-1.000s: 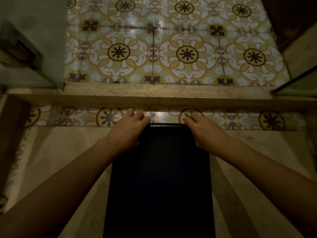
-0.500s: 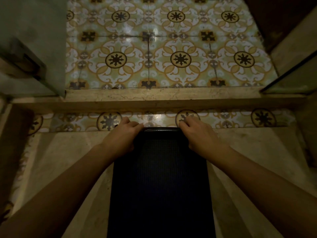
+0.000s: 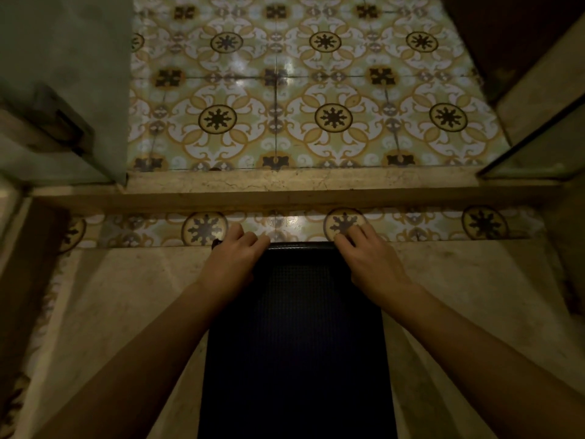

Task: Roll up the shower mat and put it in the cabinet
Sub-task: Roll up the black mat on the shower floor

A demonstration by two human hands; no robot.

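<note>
Left hand [image 3: 232, 263] and right hand [image 3: 368, 264] each rest palm-down on a far corner of the shower mat [image 3: 296, 343], fingers curled over its rolled far edge, gripping it. The dark mat lies flat on the beige stone floor [image 3: 133, 312], just short of the patterned tile strip [image 3: 285, 221] below the stone threshold [image 3: 285, 188].

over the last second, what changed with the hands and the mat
Little changed. Both hands drew slightly closer to the person along with the far edge of the shower mat, which looks just turned over. The left hand and right hand stay curled over that edge's two corners; nothing was let go. Most of the mat still lies flat, and the marble step is as before.
</note>
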